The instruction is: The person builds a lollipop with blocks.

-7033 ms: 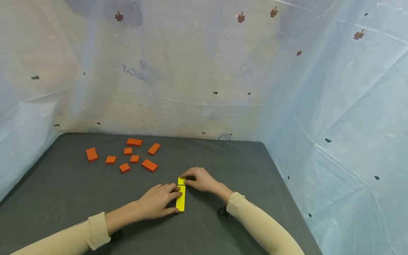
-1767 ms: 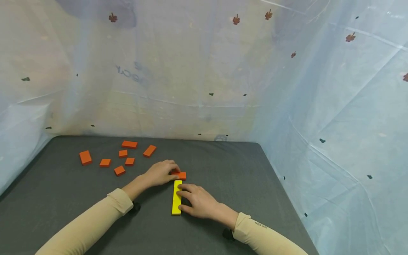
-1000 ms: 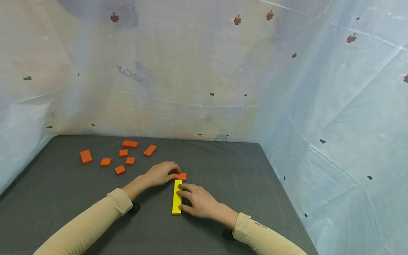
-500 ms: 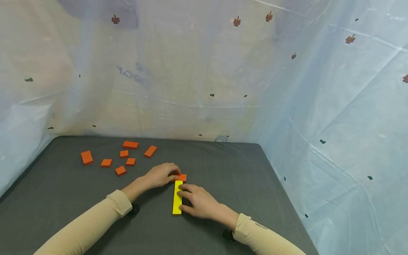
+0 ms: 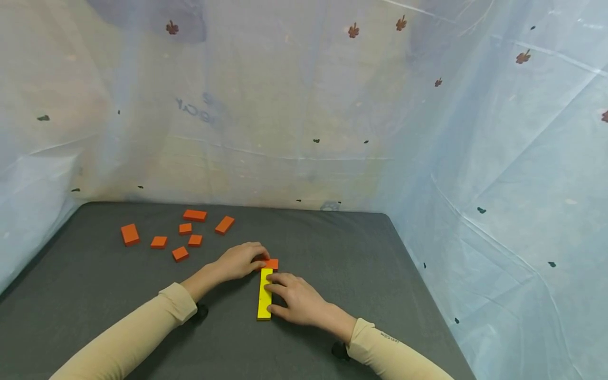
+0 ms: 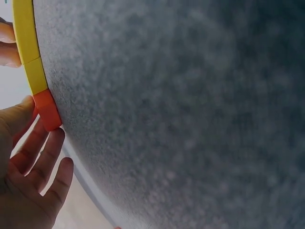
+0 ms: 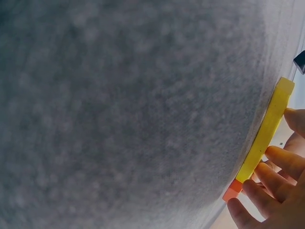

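Observation:
My left hand (image 5: pixel 239 261) pinches an orange rectangular block (image 5: pixel 272 264) between thumb and fingers. This block lies crosswise at the far end of a yellow strip (image 5: pixel 264 301). In the left wrist view a seam splits the strip into a short yellow block (image 6: pixel 35 75) and a longer yellow block (image 6: pixel 25 31). The orange block meets the short one's end there. From the right side, my right hand (image 5: pixel 301 302) rests its spread, relaxed fingers on the strip, with the thumb at its right edge. The left part of the orange block is hidden under the left fingers.
Several loose orange blocks, small ones (image 5: pixel 159 242) and longer ones (image 5: pixel 195 215), lie scattered at the back left of the dark cloth-covered table (image 5: pixel 332 253). Translucent plastic sheeting (image 5: pixel 266 105) hangs behind the table and along its right side.
Since the oldest frame, an orange block has come from the group to the yellow strip's far end, in my left hand. My right hand has shifted nearer along the strip. Lately both hands stay almost still.

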Demonstrator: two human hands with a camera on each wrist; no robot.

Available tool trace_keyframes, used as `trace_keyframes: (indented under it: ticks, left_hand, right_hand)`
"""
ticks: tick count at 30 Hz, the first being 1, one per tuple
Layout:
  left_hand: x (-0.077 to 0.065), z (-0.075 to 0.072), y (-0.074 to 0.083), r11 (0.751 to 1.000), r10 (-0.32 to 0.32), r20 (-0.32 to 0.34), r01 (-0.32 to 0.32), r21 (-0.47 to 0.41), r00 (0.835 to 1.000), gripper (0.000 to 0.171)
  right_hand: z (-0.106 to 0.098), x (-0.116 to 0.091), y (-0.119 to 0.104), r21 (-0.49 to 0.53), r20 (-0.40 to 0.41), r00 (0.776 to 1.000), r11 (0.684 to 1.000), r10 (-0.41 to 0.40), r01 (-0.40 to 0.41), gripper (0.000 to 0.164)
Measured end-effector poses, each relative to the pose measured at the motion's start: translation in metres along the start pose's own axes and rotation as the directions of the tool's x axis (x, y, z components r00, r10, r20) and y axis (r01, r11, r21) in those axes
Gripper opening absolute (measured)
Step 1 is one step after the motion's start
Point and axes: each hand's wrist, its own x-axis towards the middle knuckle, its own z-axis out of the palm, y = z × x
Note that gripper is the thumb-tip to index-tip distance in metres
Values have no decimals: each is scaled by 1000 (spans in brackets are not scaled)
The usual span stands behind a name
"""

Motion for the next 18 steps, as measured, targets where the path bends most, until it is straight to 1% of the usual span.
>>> trace_keyframes:
  ticks: [3,6,8,11,14,18]
  left_hand:
    - [-2,1,-2,1000,-4,-22,4,4,1000,15]
    - [-5,1,-7,1000,-7,-64,7,9,998,20]
    - [-8,-1,-10,1000,-5,-100,6,13,995,23]
    - [-14,-8,-16,1000,0,-153,3,19,988,25]
    - [-20,-18,-23,999,-13,-201,19,27,980,25]
    - [-31,-34,-35,998,-49,-252,60,36,966,27]
  right_hand:
    - [0,1,0,2,-11,1000,1000,-3,3,52]
    - [0,1,1,16,-27,1000,1000,11,-10,55]
    - [-1,2,3,29,-37,999,999,34,-33,57]
    - [-2,4,5,32,-51,996,997,72,-71,60]
    - [-3,6,7,19,-55,993,995,103,-103,64]
    - [-5,9,8,23,-14,990,989,143,-143,70]
